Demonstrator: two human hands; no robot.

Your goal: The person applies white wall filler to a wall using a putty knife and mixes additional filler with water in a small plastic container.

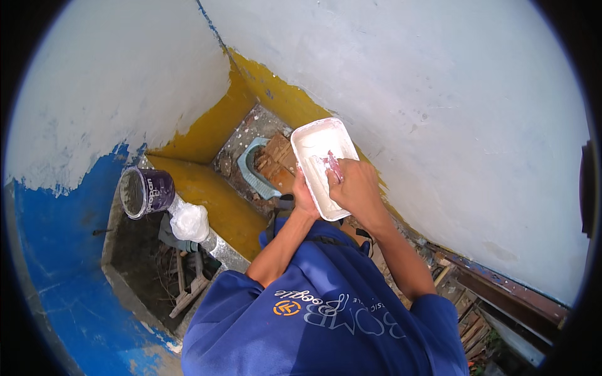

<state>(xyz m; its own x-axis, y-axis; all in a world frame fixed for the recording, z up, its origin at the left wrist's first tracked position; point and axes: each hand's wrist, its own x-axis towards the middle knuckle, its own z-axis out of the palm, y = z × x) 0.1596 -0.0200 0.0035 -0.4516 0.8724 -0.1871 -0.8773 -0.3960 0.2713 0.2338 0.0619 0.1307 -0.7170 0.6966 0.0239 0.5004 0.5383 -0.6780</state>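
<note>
My left hand (303,195) grips the left side of a white rectangular tray (301,139), holding it in front of my chest. White paint or paste (318,145) coats the inside of the tray. Over the tray, my right hand (355,187) is closed around a small reddish-handled tool (332,164) smeared with white. Its working end is too small and smeared to make out, and my fingers hide part of the handle.
A dark bucket (157,191) and a white plastic bundle (189,222) sit on a low wall at the left. Below lies a pale blue squat toilet (254,169) with debris. A white-coated wall (464,119) rises at the right; wood scraps (188,291) fill a basin.
</note>
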